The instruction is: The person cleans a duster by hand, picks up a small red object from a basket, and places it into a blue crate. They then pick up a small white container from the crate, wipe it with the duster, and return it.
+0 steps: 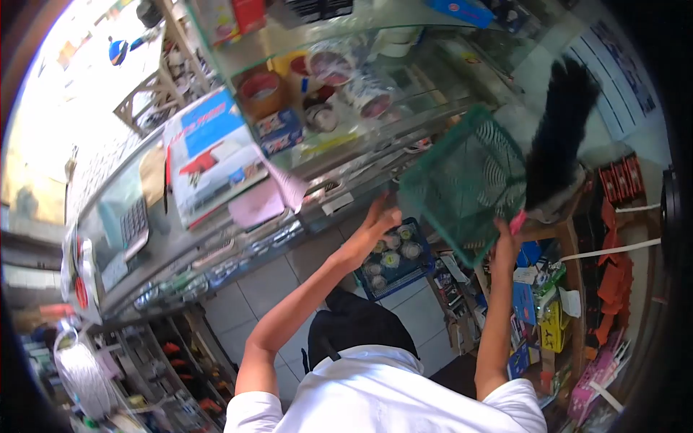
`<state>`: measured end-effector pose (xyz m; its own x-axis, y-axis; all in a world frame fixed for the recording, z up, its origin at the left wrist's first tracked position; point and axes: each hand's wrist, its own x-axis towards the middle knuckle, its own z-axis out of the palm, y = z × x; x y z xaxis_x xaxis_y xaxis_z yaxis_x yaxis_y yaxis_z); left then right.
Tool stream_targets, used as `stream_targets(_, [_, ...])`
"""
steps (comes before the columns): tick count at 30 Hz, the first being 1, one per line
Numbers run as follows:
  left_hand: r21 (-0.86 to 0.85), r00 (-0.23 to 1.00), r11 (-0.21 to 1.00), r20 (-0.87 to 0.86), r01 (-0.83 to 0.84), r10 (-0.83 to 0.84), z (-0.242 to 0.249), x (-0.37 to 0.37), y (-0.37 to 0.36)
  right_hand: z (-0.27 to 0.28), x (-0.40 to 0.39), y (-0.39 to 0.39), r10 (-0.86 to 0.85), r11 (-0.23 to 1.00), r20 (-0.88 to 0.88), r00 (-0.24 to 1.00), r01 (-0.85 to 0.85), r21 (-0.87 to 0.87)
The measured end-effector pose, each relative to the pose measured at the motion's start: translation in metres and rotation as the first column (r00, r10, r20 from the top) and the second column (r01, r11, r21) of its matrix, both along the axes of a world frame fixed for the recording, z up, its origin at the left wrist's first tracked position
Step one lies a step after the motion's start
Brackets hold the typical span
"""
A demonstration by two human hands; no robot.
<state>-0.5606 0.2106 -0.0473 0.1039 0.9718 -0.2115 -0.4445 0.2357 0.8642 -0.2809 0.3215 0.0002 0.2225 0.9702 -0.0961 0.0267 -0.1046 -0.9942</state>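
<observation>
My right hand (507, 242) is closed at the rim of a green plastic basket (462, 180), which is tilted up above the floor. The pink handle of a fluffy black duster (559, 130) comes out of the same hand, and the duster's head points up and away. My left hand (374, 231) is raised near the glass counter's front edge, its fingers apart and a little bent, with nothing visible in them. Under it, a blue crate (401, 278) with several round, clear-topped items stands on the tiled floor.
The glass display counter (317, 166) runs across the front, with rolls of tape (332, 68) inside. Books (213, 155) and a calculator (135, 224) lie on top at left. Crowded shelves (530, 303) stand close on my right. A roll of wire (83, 375) sits at lower left.
</observation>
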Motion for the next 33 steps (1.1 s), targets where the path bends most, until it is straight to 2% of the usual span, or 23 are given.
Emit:
stream_targets(1, [0.026,1.000,0.999,-0.004,-0.019,0.019,0.000,-0.002,0.011,0.003,-0.008,0.023,-0.011,0.999,-0.083,0.996,0.014,0.033])
stream_targets(3, [0.037,0.998,0.997,-0.032,0.062,-0.061,0.000,-0.006,0.025,0.007,-0.024,0.065,-0.156,0.986,0.004,0.988,0.156,-0.063])
stream_targets(5, [0.016,0.990,0.993,-0.088,0.116,-0.114,0.013,-0.011,0.035,0.025,-0.064,0.088,-0.210,0.976,-0.082,0.974,0.203,-0.082])
stream_targets(9, [-0.036,0.972,0.986,-0.170,0.161,-0.165,0.013,-0.024,0.048,0.013,-0.117,0.134,-0.216,0.976,-0.136,0.967,0.215,-0.019])
stream_targets(11, [-0.063,0.970,0.985,-0.178,0.159,-0.168,0.015,-0.029,0.052,-0.030,-0.127,0.167,-0.177,0.983,-0.116,0.977,0.170,-0.070])
stream_targets(13, [-0.084,0.964,0.982,-0.196,0.167,-0.181,0.020,-0.034,0.056,-0.044,-0.148,0.182,-0.191,0.980,-0.093,0.977,0.185,-0.073])
stream_targets(15, [-0.061,0.970,0.983,-0.162,0.173,-0.181,0.026,-0.036,0.057,-0.064,-0.163,0.199,-0.193,0.980,-0.071,0.979,0.195,0.026])
stream_targets(16, [-0.058,0.962,0.977,-0.169,0.207,-0.214,0.026,-0.037,0.058,-0.055,-0.171,0.198,-0.226,0.973,-0.078,0.971,0.229,0.029])
stream_targets(18, [-0.070,0.968,0.976,-0.134,0.205,-0.213,0.022,-0.037,0.057,-0.032,-0.186,0.197,-0.158,0.987,-0.221,0.962,0.150,-0.054])
stream_targets(19, [-0.079,0.966,0.976,-0.148,0.203,-0.213,0.023,-0.036,0.055,-0.030,-0.188,0.199,-0.182,0.983,-0.220,0.958,0.175,-0.051])
stream_targets(21, [-0.103,0.961,0.967,-0.121,0.235,-0.247,0.015,-0.037,0.052,-0.027,-0.189,0.206,-0.112,0.994,-0.378,0.919,0.098,-0.055])
stream_targets(22, [-0.133,0.961,0.960,-0.096,0.246,-0.260,0.009,-0.038,0.051,-0.025,-0.186,0.205,-0.132,0.991,-0.381,0.915,0.121,-0.051])
stream_targets(24, [-0.132,0.959,0.957,-0.088,0.257,-0.270,-0.005,-0.037,0.046,-0.024,-0.180,0.181,-0.236,0.968,-0.312,0.920,0.250,0.005])
stream_targets(26, [-0.136,0.958,0.954,-0.068,0.268,-0.278,-0.019,-0.038,0.044,-0.018,-0.178,0.133,-0.249,0.965,-0.336,0.908,0.264,-0.002])
stream_targets(28, [-0.146,0.957,0.956,-0.103,0.254,-0.270,-0.030,-0.036,0.042,-0.029,-0.168,0.076,-0.238,0.971,-0.375,0.896,0.210,-0.115])
stream_targets(29, [-0.144,0.955,0.953,-0.092,0.266,-0.281,-0.033,-0.033,0.042,-0.045,-0.164,0.040,-0.157,0.987,-0.414,0.897,0.156,-0.036])
stream_targets(30, [-0.080,0.953,0.960,-0.128,0.267,-0.276,-0.035,-0.029,0.044,-0.073,-0.152,0.005,-0.081,0.995,-0.377,0.923,0.053,-0.084])
stream_targets(31, [-0.017,0.949,0.963,-0.165,0.268,-0.267,-0.037,-0.025,0.045,-0.077,-0.154,-0.027,-0.119,0.987,-0.363,0.924,0.072,-0.140])
stream_targets(32, [-0.019,0.948,0.961,-0.157,0.276,-0.275,-0.039,-0.016,0.044,-0.089,-0.150,-0.060,-0.035,0.991,-0.286,0.958,-0.004,-0.134])
stream_targets(33, [0.099,0.927,0.944,-0.249,0.314,-0.282,-0.041,-0.004,0.043,-0.103,-0.152,-0.092,-0.024,0.983,-0.328,0.944,-0.037,-0.178])
